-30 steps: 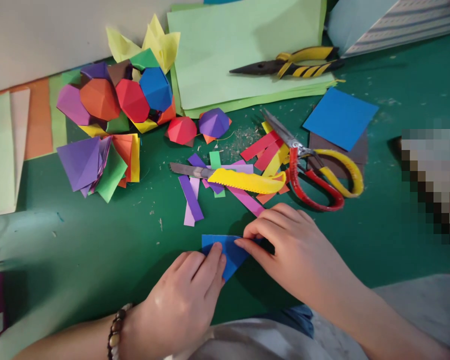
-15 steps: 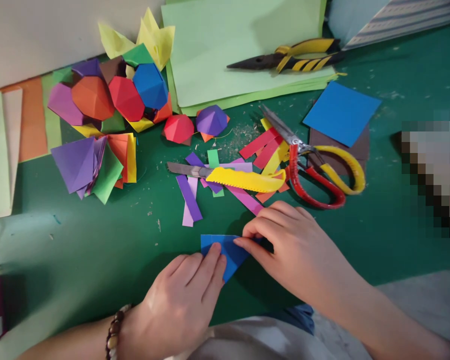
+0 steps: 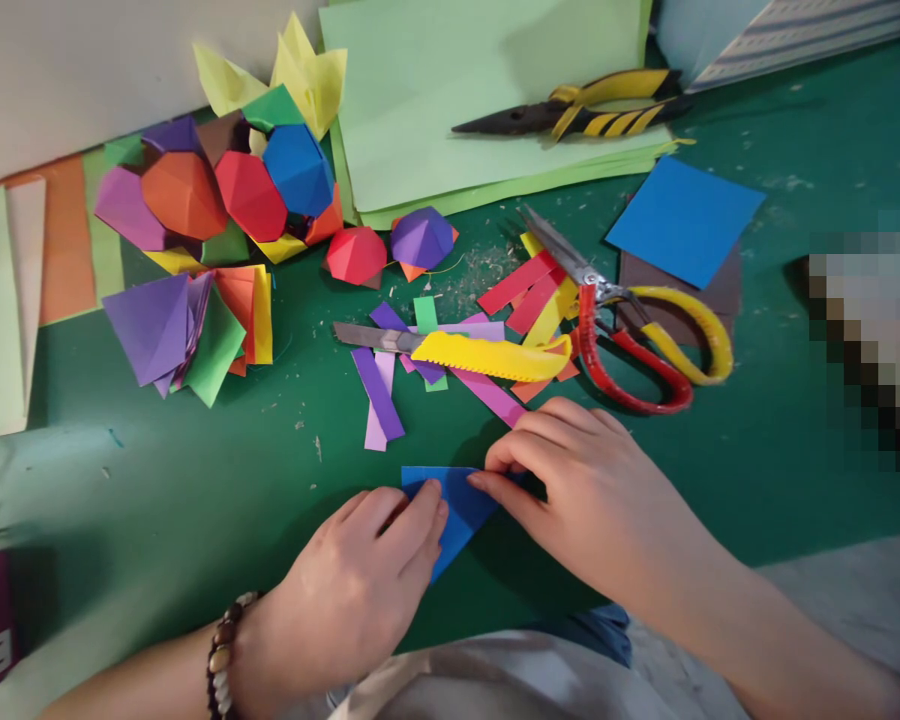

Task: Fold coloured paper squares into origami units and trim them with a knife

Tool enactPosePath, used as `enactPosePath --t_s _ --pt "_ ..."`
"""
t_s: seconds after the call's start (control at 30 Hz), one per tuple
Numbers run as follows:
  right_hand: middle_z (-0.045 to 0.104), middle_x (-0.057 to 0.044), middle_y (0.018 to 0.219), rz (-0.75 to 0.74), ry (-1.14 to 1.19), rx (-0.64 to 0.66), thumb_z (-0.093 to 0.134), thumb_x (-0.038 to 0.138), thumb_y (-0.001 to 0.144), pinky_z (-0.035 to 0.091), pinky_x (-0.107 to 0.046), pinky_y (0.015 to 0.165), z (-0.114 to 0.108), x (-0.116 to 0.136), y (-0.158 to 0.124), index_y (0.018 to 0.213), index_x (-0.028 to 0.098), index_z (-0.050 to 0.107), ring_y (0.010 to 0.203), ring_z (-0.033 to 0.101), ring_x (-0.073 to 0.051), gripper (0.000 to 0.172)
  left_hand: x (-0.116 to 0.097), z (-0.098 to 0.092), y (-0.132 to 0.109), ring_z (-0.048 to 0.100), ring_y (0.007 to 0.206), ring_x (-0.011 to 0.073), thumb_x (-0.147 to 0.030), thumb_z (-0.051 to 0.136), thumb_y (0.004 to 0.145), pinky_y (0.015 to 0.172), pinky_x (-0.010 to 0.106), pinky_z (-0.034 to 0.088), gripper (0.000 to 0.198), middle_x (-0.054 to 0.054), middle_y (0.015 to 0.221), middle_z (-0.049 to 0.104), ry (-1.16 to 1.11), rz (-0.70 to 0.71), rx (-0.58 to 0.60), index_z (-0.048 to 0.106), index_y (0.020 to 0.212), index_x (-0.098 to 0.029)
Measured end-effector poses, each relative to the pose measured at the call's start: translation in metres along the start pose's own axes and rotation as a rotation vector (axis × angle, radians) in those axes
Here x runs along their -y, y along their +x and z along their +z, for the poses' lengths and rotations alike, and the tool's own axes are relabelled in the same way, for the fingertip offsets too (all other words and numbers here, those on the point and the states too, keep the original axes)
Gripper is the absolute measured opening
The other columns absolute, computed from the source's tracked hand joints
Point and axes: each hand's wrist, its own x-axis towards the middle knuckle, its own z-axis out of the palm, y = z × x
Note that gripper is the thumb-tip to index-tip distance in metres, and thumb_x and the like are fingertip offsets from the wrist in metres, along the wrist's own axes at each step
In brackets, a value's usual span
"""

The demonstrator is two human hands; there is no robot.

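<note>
Carefully, the left hand (image 3: 349, 580) rests its pressed-together fingers on a folded blue paper (image 3: 457, 510), which lies on the green mat (image 3: 720, 480); the right hand (image 3: 592, 500) pinches its right corner. Uneven pressure could let the layers slip.

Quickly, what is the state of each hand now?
Left hand: closed, pressing down on folded blue paper.
Right hand: closed, pinching that paper's edge.

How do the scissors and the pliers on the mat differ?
The scissors have one red and one yellow loop handle, while the pliers have yellow-and-black striped grips and a dark pointed nose. The scissors lie among paper strips, the pliers on light green paper. Both lie flat, unheld.
</note>
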Motion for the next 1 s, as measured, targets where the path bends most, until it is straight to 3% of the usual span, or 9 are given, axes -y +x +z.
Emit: enactPosePath --t_s 0.4,0.5,0.6,0.63,0.8,0.9,1.0 --pt "0.063 -0.002 0.071 -0.009 0.005 -0.036 0.063 0.03 0.09 0.037 -0.034 0.065 0.003 -0.003 -0.003 0.071 0.021 0.059 0.076 0.055 -0.02 0.022 0.0 0.002 0.002 0.066 0.093 0.0215 -0.019 0.048 0.098 0.074 0.036 0.059 0.03 0.016 0.131 0.063 -0.002 -0.025 -0.018 0.062 0.122 -0.008" --pt "0.068 -0.004 0.082 -0.028 0.031 -0.151 0.063 0.033 0.091 0.043 -0.036 0.07 0.0 -0.005 -0.014 0.086 0.021 0.062 0.081 0.059 -0.021 0.013 0.001 0.003 0.003 0.066 0.095 0.0216 -0.019 0.048 0.098 0.074 0.036 0.059 0.028 0.016 0.13 0.063 -0.012 -0.03 -0.015 0.063 0.12 -0.009" --pt "0.072 -0.007 0.097 -0.049 0.071 -0.286 0.063 0.024 0.09 0.05 -0.035 0.076 -0.006 0.002 -0.035 0.101 0.021 0.062 0.085 0.065 -0.019 0.011 0.0 0.002 0.003 0.066 0.092 0.0213 -0.02 0.049 0.098 0.073 0.035 0.059 0.028 0.016 0.13 0.064 -0.016 -0.035 -0.022 0.063 0.12 -0.009" --pt "0.073 -0.007 0.101 -0.066 0.107 -0.288 0.062 0.02 0.09 0.052 -0.033 0.076 -0.006 0.006 -0.043 0.101 0.02 0.061 0.084 0.066 -0.018 0.01 0.0 0.002 0.002 0.066 0.092 0.0212 -0.02 0.049 0.098 0.073 0.035 0.059 0.028 0.016 0.13 0.064 -0.018 -0.034 -0.022 0.063 0.12 -0.009" --pt "0.071 -0.008 0.119 -0.064 0.316 -0.06 0.051 0.017 0.092 0.058 -0.022 0.07 0.008 0.033 -0.068 0.1 0.022 0.058 0.091 0.072 -0.014 0.011 -0.002 0.005 0.0 0.065 0.093 0.0225 -0.021 0.051 0.097 0.073 0.036 0.057 0.031 0.016 0.132 0.062 0.025 -0.035 -0.042 0.061 0.123 -0.008" --pt "0.069 -0.008 0.123 0.046 0.398 -0.013 0.05 0.016 0.092 0.058 -0.021 0.061 0.015 0.036 -0.07 0.099 0.023 0.056 0.072 0.073 -0.013 0.011 -0.002 0.005 0.001 0.065 0.09 0.0221 -0.024 0.051 0.098 0.071 0.036 0.057 0.032 0.015 0.132 0.063 0.052 -0.044 -0.055 0.062 0.123 -0.008" --pt "0.07 -0.008 0.121 0.177 0.425 -0.017 0.05 0.019 0.092 0.053 -0.021 0.046 0.012 0.032 -0.067 0.095 0.025 0.058 0.039 0.056 -0.007 0.011 -0.003 0.003 0.002 0.064 0.085 0.0216 -0.025 0.049 0.098 0.071 0.037 0.056 0.031 0.014 0.129 0.065 0.058 -0.052 -0.062 0.063 0.121 -0.008"
